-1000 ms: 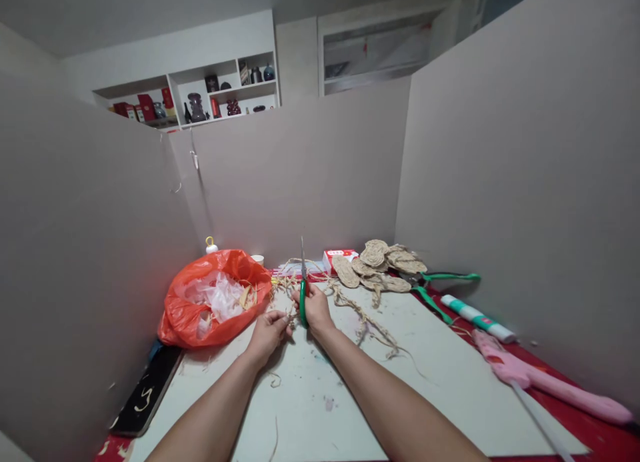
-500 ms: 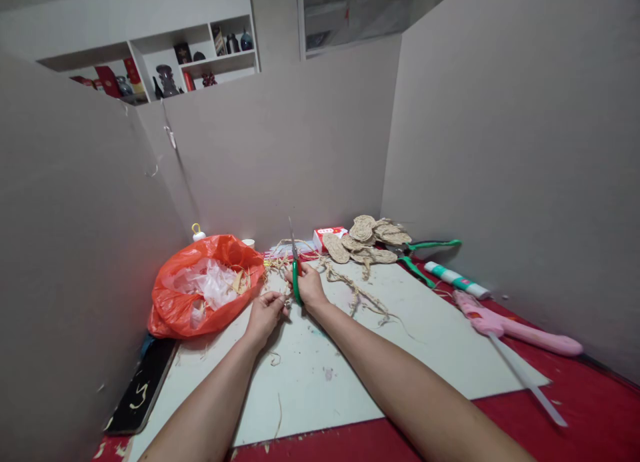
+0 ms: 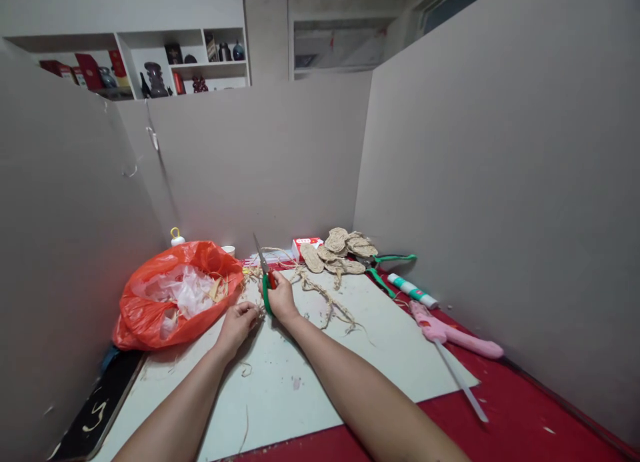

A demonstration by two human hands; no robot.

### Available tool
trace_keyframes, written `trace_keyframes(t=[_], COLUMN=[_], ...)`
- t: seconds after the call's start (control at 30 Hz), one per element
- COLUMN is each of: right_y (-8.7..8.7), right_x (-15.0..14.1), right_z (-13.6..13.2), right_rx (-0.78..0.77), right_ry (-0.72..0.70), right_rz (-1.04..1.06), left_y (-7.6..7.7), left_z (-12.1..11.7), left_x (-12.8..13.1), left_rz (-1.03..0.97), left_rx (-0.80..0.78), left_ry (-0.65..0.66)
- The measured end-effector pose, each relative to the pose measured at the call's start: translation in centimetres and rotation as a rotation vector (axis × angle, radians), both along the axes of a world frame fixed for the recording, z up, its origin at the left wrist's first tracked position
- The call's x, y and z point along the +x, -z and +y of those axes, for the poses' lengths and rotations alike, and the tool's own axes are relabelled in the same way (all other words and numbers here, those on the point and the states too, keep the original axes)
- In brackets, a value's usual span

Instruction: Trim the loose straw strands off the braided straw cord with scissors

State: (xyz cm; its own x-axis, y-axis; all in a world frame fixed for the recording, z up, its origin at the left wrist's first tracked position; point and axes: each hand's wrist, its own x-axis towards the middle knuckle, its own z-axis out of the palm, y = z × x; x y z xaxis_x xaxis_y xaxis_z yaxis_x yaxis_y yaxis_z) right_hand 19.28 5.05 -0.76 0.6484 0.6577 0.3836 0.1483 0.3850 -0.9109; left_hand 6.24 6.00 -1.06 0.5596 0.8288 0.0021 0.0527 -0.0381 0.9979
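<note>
In my right hand (image 3: pixel 283 298) is a pair of scissors (image 3: pixel 265 285) with green and red handles, the blades pointing up and away from me. My left hand (image 3: pixel 240 325) is just to the left, its thumb and fingers pinched on a small tuft of straw (image 3: pixel 261 311) beside the scissor handles. Both hands are low over the white board (image 3: pixel 280 409). A braided straw cord (image 3: pixel 327 299) lies on the board to the right of my right hand. Behind it rests a pile of woven straw soles (image 3: pixel 340 249).
An orange plastic bag (image 3: pixel 135 322) with clear plastic and straw scraps stands at left, above a black slab (image 3: pixel 95 409). At right lie green-handled pliers (image 3: pixel 395 257), a white-and-teal roll (image 3: pixel 413 291) and a pink glue gun (image 3: pixel 465 339). Grey partitions (image 3: pixel 240 162) enclose the table.
The whole view has swung to the right, so everything sits further left. My right hand has tilted the scissors leftward. My left hand keeps its pinch.
</note>
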Motion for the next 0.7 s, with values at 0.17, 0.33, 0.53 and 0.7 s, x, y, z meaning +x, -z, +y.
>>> trace_keyframes(t=[0.17, 0.33, 0.53, 0.7], right_y=[0.0, 0.6, 0.6, 0.3], right_x=[-0.2, 0.2, -0.3, -0.6], right_z=[0.1, 0.1, -0.6, -1.2], right_rx=[0.018, 0.007, -0.012, -0.010], right_ry=[-0.002, -0.024, -0.051, -0.047], right_rz=[-0.028, 0.017, 0.017, 0.001], left_y=[0.1, -0.4, -0.3, 0.1], left_z=[-0.2, -0.9, -1.5, -1.6], left_x=[-0.3, -0.6, -0.3, -0.1], left_rz=[0.005, -0.046, -0.061, -0.096], left_rx=[-0.013, -0.051, -0.071, -0.063], left_ry=[-0.021, -0.006, -0.030, -0.076])
